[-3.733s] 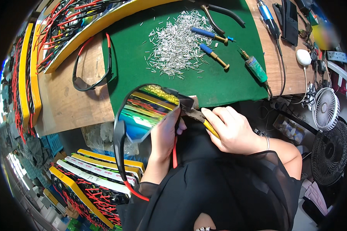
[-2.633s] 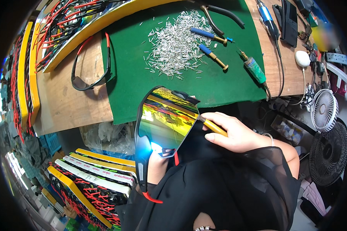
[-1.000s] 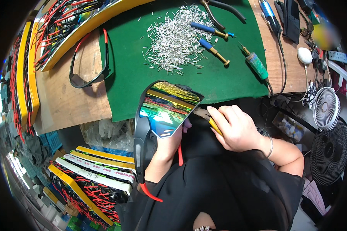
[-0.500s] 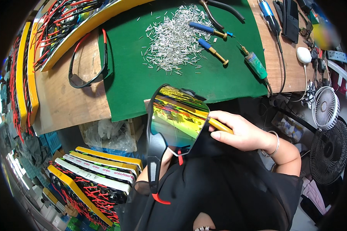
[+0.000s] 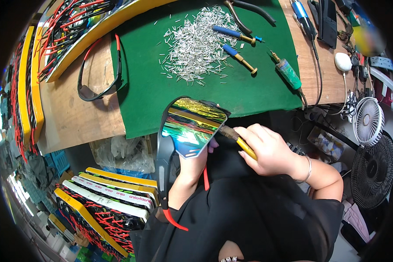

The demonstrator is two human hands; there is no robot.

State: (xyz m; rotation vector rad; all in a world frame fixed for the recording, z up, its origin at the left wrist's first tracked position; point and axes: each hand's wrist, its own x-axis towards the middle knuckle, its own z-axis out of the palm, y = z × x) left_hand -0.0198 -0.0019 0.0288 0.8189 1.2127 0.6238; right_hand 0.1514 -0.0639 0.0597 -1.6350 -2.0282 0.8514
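Note:
Black-framed sunglasses (image 5: 194, 124) with a mirrored wraparound lens and red temple tips hang just off the table's front edge. My left hand (image 5: 191, 171) grips them from behind; the lens hides most of its fingers, though a fingertip shows past the lens's right edge. In my right hand (image 5: 266, 148) is a pair of pliers (image 5: 247, 149) with yellow handles, the fingers wrapped round them. The pliers' dark jaws are at the lens's right edge; whether they touch the frame I cannot tell.
A heap of small silver pins (image 5: 198, 46) lies on the green mat (image 5: 153, 105), beside two blue-handled screwdrivers (image 5: 240, 59), a green-handled tool (image 5: 288, 74) and black-handled pliers (image 5: 238, 17). Another pair of sunglasses (image 5: 96, 94) rests left. Trays of glasses (image 5: 100, 218) stand lower left, fans (image 5: 369, 122) right.
The sunglasses have tilted and shifted slightly left, baring more of my left hand. My right hand has moved a little left and turned, and the pliers' jaws now show.

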